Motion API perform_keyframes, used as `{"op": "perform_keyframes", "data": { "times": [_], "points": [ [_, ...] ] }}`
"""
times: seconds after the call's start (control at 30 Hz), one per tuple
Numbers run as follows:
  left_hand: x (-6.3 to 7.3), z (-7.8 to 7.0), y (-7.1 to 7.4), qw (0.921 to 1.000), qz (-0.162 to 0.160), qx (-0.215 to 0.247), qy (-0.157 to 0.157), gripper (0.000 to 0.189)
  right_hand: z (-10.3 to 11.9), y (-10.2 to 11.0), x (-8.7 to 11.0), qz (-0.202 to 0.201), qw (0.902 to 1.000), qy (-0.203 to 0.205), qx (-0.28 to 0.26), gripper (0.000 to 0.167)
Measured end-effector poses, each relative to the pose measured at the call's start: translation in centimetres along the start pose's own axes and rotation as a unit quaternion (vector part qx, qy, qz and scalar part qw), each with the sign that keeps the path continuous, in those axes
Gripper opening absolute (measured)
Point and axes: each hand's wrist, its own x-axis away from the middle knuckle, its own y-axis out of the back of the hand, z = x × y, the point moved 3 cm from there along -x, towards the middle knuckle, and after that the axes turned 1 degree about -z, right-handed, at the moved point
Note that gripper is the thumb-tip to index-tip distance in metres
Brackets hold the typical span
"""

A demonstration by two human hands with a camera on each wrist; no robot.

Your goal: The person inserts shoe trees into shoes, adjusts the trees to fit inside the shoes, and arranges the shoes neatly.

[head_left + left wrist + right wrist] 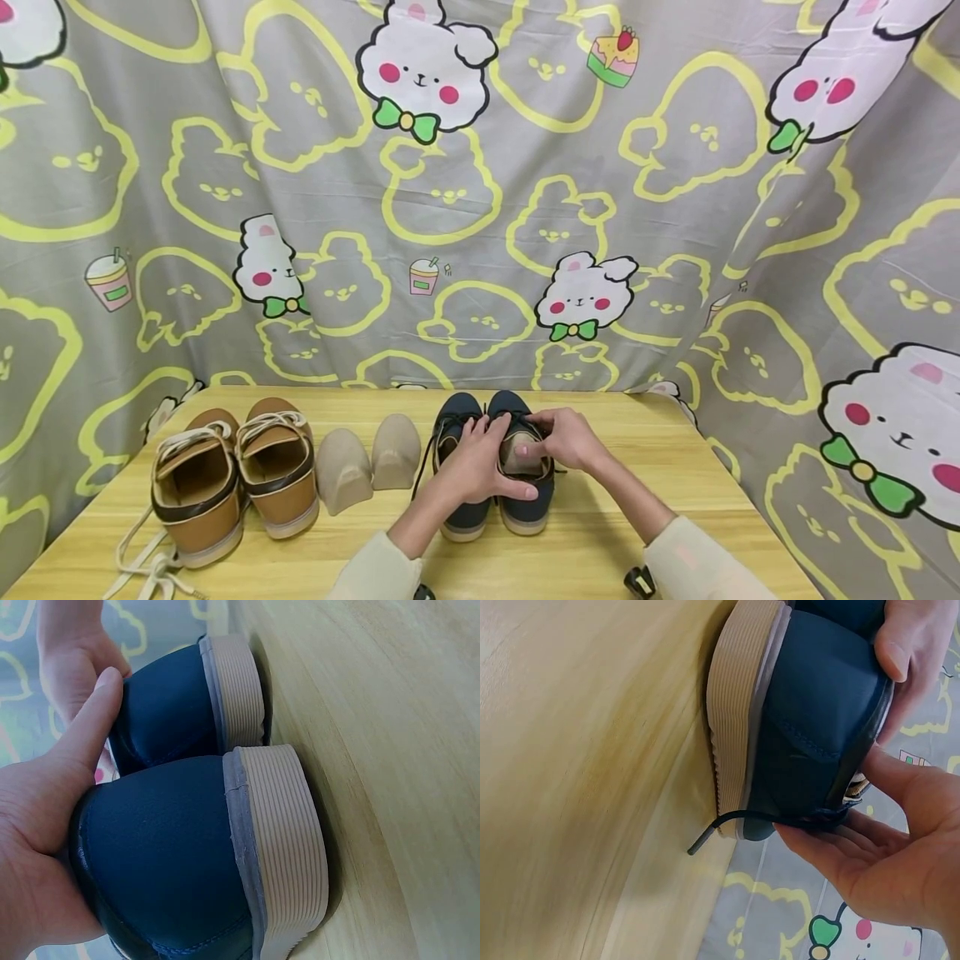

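Note:
A pair of navy lace-up shoes stands side by side on the table, the left shoe and the right shoe. My left hand reaches across both shoes. Its straight fingers rest at the laces, and its thumb lies over the right shoe's heel collar. My right hand grips the outer side of the right shoe, thumb inside the opening and fingers outside by a dark lace. Under that thumb, a beige toe-shaped shoe form shows inside the shoe. The left shoe's opening is partly hidden by my left hand.
Two similar beige shoe forms, one nearer and one farther, lie left of the navy shoes. Beyond them stand tan shoes with loose cream laces trailing on the wooden table. A patterned curtain rises behind.

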Motion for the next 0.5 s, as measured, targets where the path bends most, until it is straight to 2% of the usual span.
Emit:
{"op": "perform_keyframes", "data": {
  "times": [0.27, 0.5],
  "points": [
    [-0.04, -0.08, -0.02, 1.0, -0.001, -0.001, 0.001, 0.116, -0.03, -0.47, -0.21, -0.052, 0.9985, 0.01, 0.015, 0.047],
    [-0.04, -0.02, -0.06, 1.0, 0.0, 0.002, 0.003, 0.117, 0.11, -0.88, -0.27, -0.098, 0.9936, 0.044, 0.036, 0.041]
  ]
}}
